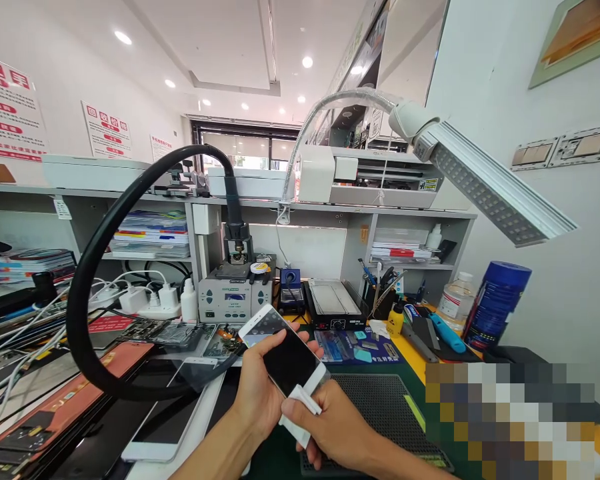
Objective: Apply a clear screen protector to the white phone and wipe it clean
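Note:
A white-framed smartphone (293,357) with a dark screen is held up at a tilt in front of me. My left hand (260,380) wraps around its left side, thumb on the front edge and fingertips showing past the far edge. At the phone's lower end, my right hand (337,420) pinches a folded white wipe (300,417) between thumb and fingers, and the wipe touches the phone's lower end. Below the hands lies a black perforated mat (380,400). Left of them another white phone (165,427) lies face up.
A thick black hose (75,320) loops up from the grey soldering station (235,300) at the left. An LED lamp (495,180) hangs over the right side. Behind the hands stands a flat heating plate (335,300). A blue can (497,303) and a clear bottle (455,300) stand right.

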### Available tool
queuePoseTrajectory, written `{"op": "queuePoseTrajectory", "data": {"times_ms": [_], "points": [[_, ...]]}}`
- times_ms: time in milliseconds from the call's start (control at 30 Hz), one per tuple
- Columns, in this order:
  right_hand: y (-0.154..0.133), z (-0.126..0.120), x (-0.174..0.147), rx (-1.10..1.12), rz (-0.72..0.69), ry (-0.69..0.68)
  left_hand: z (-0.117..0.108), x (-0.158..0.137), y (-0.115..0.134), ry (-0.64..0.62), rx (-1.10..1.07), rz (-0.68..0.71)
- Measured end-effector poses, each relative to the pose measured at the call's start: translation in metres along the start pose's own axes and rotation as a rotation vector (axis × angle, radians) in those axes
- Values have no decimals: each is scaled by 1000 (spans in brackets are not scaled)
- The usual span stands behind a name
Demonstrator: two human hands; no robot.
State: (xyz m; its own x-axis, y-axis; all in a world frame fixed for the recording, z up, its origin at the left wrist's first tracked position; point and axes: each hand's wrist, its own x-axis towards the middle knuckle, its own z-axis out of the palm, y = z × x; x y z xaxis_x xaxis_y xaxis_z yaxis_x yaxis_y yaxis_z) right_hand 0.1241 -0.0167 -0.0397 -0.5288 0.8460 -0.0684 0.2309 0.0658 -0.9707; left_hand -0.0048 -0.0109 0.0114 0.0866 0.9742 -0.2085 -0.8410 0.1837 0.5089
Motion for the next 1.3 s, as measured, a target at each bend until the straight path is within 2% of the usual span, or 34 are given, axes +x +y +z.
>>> {"op": "queuePoseTrajectory", "data": {"times_ms": [233,567,967,1167,1300], "points": [[2,-4,-1,32,3,-43,-4,4,-2,-23,8,-43],[-13,-18,-9,7,17,-71,-5,6,5,-94,4,-109],[-10,-38,-7,49,-59,-24,-5,7,8,-64,49,-96],[-9,-40,-8,74,-69,-45,-13,10,10,-47,55,-136],[-7,-40,-8,78,-81,-83,-9,10,10,4,104,-119]]}}
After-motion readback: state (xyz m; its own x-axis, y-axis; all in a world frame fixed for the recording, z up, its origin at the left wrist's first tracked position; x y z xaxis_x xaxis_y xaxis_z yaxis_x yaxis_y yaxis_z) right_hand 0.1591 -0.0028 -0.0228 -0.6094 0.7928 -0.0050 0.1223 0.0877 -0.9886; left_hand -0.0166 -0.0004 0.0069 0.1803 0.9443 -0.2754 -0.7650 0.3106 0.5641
